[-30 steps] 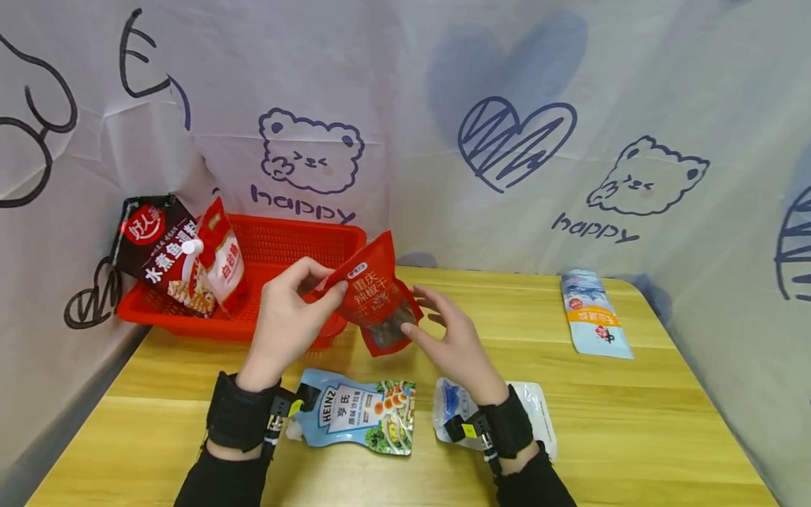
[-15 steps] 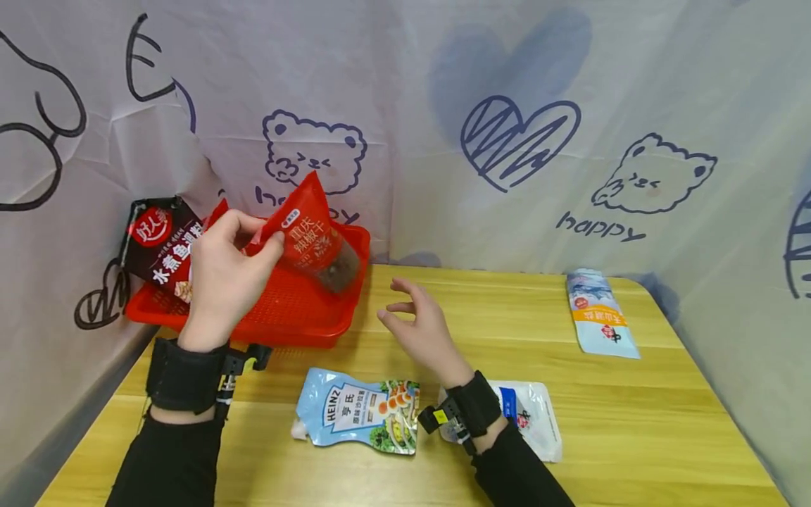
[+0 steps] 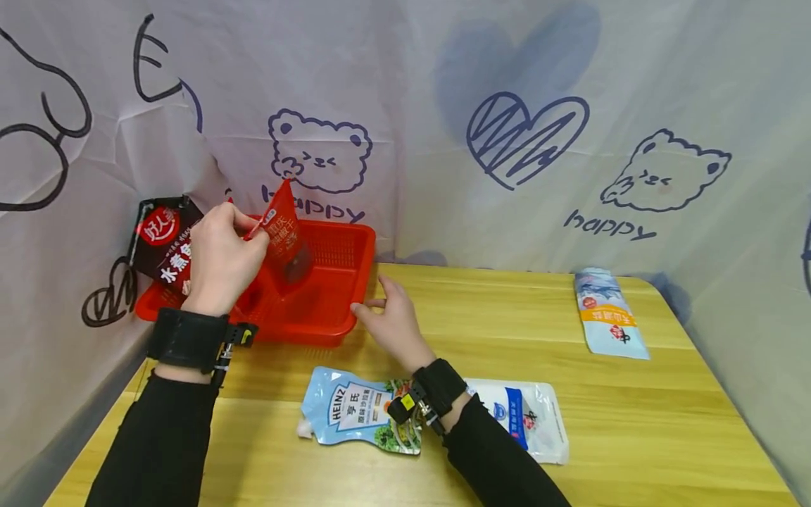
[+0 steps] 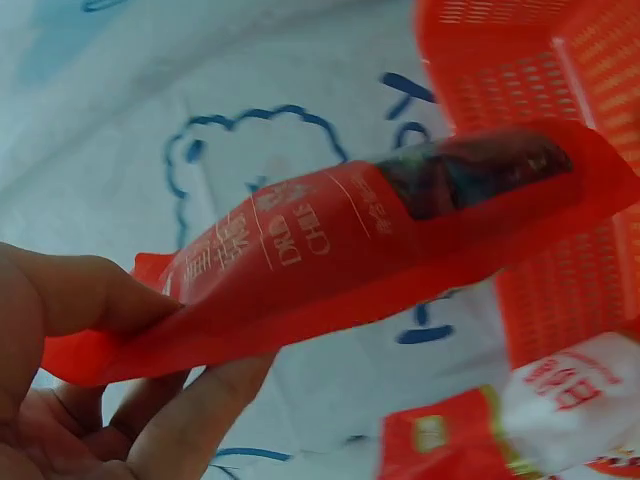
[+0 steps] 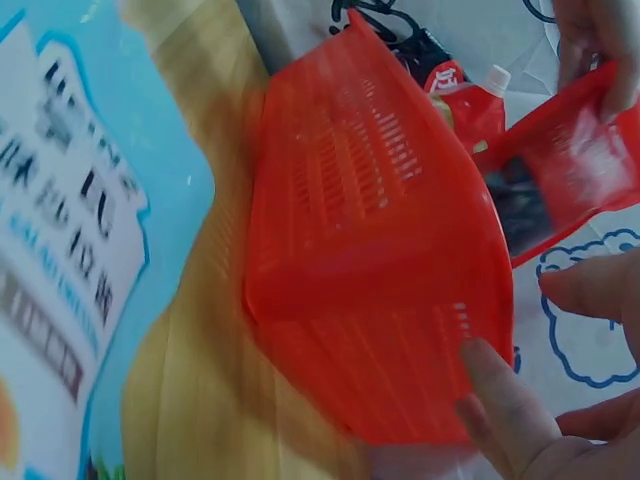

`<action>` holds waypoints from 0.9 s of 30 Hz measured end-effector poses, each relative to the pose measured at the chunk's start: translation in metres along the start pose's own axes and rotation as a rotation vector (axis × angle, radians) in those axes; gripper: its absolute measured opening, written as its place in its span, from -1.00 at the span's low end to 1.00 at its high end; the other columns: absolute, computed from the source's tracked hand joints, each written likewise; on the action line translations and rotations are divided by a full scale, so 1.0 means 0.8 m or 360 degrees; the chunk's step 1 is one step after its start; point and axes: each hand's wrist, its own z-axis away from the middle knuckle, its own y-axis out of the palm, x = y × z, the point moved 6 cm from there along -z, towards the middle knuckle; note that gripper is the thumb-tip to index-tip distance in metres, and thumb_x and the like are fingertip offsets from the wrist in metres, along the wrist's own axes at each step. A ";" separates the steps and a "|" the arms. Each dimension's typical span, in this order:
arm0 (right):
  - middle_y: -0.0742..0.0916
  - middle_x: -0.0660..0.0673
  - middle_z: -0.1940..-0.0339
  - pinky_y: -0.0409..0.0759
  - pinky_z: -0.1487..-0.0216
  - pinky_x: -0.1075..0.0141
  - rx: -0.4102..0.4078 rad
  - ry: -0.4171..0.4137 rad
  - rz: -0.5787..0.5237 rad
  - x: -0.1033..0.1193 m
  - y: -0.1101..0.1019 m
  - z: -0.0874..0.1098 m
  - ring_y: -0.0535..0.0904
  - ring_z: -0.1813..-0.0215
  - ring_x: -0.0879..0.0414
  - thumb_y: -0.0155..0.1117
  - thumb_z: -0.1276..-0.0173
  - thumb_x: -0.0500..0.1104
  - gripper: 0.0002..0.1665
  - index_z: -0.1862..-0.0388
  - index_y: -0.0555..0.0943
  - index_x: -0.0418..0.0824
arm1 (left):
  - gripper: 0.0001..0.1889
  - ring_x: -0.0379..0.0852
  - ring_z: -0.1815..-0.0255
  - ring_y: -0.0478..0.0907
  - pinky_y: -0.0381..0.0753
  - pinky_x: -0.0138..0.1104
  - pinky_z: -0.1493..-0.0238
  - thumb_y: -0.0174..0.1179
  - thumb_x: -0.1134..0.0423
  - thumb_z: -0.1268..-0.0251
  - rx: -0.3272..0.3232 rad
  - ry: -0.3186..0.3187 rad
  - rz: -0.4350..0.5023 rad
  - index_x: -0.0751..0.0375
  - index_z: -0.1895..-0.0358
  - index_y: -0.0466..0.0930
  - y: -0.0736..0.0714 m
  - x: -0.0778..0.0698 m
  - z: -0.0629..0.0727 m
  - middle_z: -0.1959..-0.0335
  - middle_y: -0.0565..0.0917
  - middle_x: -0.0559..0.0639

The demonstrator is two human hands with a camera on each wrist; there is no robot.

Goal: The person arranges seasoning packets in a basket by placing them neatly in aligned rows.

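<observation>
My left hand pinches a red packet of dried chillies by its top end. The packet hangs tilted over the red plastic basket, its dark see-through window toward the basket. In the left wrist view, thumb and fingers press the red wrapper from both sides. My right hand is at the basket's right front corner, fingers spread and loosely bent, with a fingertip close against the basket wall in the right wrist view.
A black seasoning bag leans in the basket's left end, beside a red-and-white bag with a spout. On the wooden table lie a blue Heinz pouch, a white-and-blue packet and a light-blue packet with an orange band.
My left hand has carried the chilli packet leftward from between both hands to over the basket. My right hand has let go of the packet and moved left to the basket's corner.
</observation>
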 end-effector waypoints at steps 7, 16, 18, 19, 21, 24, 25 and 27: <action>0.54 -0.25 -0.43 0.75 -0.03 0.16 0.0036 0.0061 -0.0104 -0.004 0.018 -0.001 0.67 -0.18 -0.10 0.43 -0.40 -0.27 -0.17 -0.59 0.32 -0.28 | -0.80 0.39 0.00 0.47 0.43 0.15 0.03 0.23 0.39 -0.30 0.0089 -0.0120 -0.0088 0.54 0.18 0.60 0.018 0.037 -0.001 0.13 0.57 0.44; 0.65 -0.22 -0.28 0.74 -0.02 0.23 0.0061 0.0146 -0.0105 -0.006 0.024 0.004 0.62 -0.10 -0.03 0.41 -0.45 -0.25 -0.13 -0.64 0.26 -0.24 | -0.85 0.44 0.01 0.43 0.45 0.25 -0.03 0.25 0.46 -0.22 0.0106 -0.0130 -0.0239 0.54 0.27 0.53 0.023 0.068 -0.006 0.11 0.51 0.46; 0.65 -0.22 -0.27 0.74 -0.02 0.24 0.0071 0.0141 -0.0103 -0.006 0.025 0.004 0.61 -0.10 -0.02 0.40 -0.45 -0.25 -0.13 -0.64 0.26 -0.23 | -0.86 0.44 0.01 0.43 0.47 0.28 -0.04 0.25 0.47 -0.21 0.0118 -0.0132 -0.0255 0.53 0.28 0.51 0.024 0.074 -0.008 0.11 0.50 0.47; 0.65 -0.22 -0.27 0.74 -0.01 0.24 0.0074 0.0138 -0.0106 -0.006 0.025 0.004 0.61 -0.11 -0.02 0.40 -0.45 -0.25 -0.14 -0.64 0.26 -0.22 | -0.86 0.45 0.02 0.43 0.48 0.29 -0.04 0.25 0.47 -0.21 0.0122 -0.0129 -0.0260 0.53 0.29 0.51 0.024 0.077 -0.009 0.11 0.50 0.48; 0.65 -0.22 -0.27 0.74 -0.01 0.25 0.0074 0.0132 -0.0104 -0.007 0.024 0.004 0.61 -0.11 -0.02 0.41 -0.45 -0.24 -0.14 -0.64 0.26 -0.21 | -0.86 0.46 0.03 0.43 0.49 0.31 -0.02 0.24 0.47 -0.20 0.0128 -0.0130 -0.0270 0.52 0.31 0.50 0.025 0.083 -0.011 0.12 0.49 0.49; 0.64 -0.23 -0.30 0.73 -0.02 0.26 0.0073 0.0117 -0.0101 -0.007 0.023 0.004 0.61 -0.14 -0.03 0.40 -0.45 -0.24 -0.14 -0.64 0.26 -0.24 | -0.86 0.47 0.06 0.45 0.51 0.33 -0.02 0.24 0.47 -0.20 0.0128 -0.0134 -0.0286 0.52 0.32 0.49 0.025 0.091 -0.015 0.14 0.49 0.49; 0.64 -0.24 -0.31 0.73 -0.02 0.26 0.0072 0.0111 -0.0098 -0.007 0.023 0.004 0.61 -0.14 -0.03 0.40 -0.45 -0.24 -0.14 -0.64 0.25 -0.25 | -0.85 0.47 0.06 0.45 0.52 0.33 -0.02 0.24 0.47 -0.20 0.0131 -0.0140 -0.0292 0.53 0.32 0.49 0.026 0.092 -0.016 0.15 0.50 0.49; 0.64 -0.23 -0.31 0.73 -0.01 0.26 0.0072 0.0113 -0.0091 -0.008 0.022 0.005 0.61 -0.14 -0.03 0.40 -0.45 -0.23 -0.13 -0.64 0.24 -0.25 | -0.84 0.48 0.05 0.47 0.54 0.34 -0.06 0.23 0.46 -0.21 0.0145 -0.0158 -0.0312 0.55 0.28 0.50 0.027 0.095 -0.020 0.15 0.51 0.50</action>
